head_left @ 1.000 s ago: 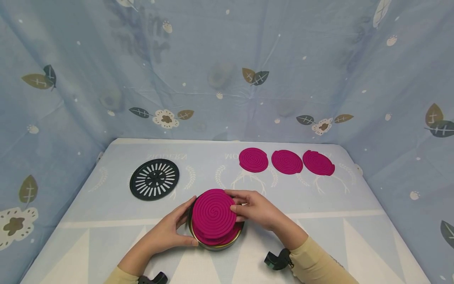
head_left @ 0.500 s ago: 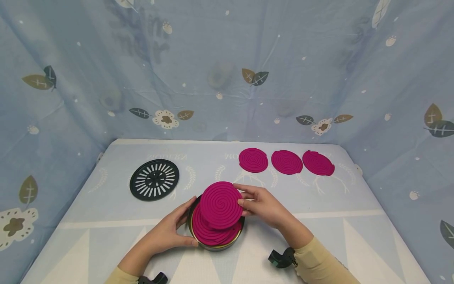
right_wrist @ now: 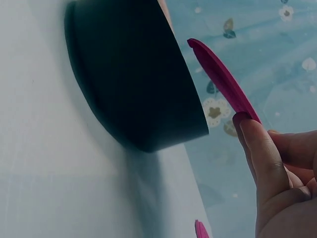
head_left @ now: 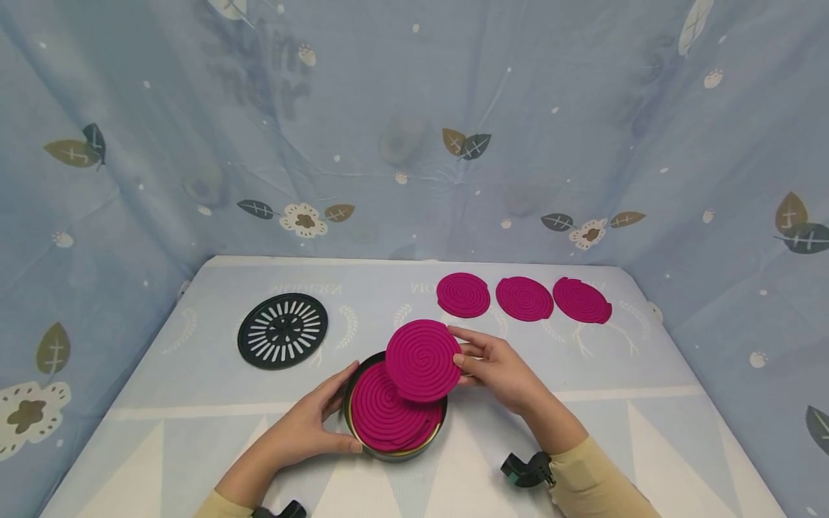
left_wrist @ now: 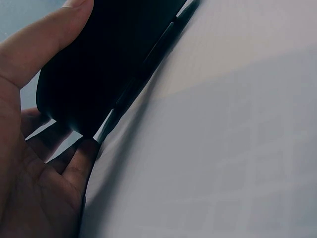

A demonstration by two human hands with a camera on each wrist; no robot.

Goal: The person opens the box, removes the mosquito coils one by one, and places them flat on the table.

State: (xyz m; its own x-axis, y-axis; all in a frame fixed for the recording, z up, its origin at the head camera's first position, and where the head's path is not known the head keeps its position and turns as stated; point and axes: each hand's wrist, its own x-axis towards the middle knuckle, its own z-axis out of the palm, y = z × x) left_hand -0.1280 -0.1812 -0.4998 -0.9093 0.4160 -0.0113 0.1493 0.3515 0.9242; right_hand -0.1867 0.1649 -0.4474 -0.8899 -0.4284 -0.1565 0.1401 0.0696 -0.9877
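Observation:
A round dark tin [head_left: 395, 456] stands near the table's front, with magenta spiral discs [head_left: 387, 414] stacked inside. My left hand [head_left: 312, 424] grips the tin's left side, thumb in front and fingers behind; the left wrist view shows this hand [left_wrist: 54, 148] around the dark wall [left_wrist: 109, 59]. Pinched at its right edge by my right hand [head_left: 501, 370], one magenta disc [head_left: 424, 360] hangs over the tin's back right rim. In the right wrist view the disc [right_wrist: 223, 79] is seen edge-on, held apart from the tin [right_wrist: 133, 74] by the hand [right_wrist: 282, 173].
Three magenta spiral discs [head_left: 463, 295] [head_left: 524, 298] [head_left: 581, 300] lie in a row at the back right of the table. A black slotted round lid [head_left: 283, 331] lies at the back left. A blue patterned cloth [head_left: 401, 93] hangs behind and at both sides.
My right hand has moved right and away from me with the pinched disc, uncovering more of the stack in the tin. My left hand has stayed on the tin.

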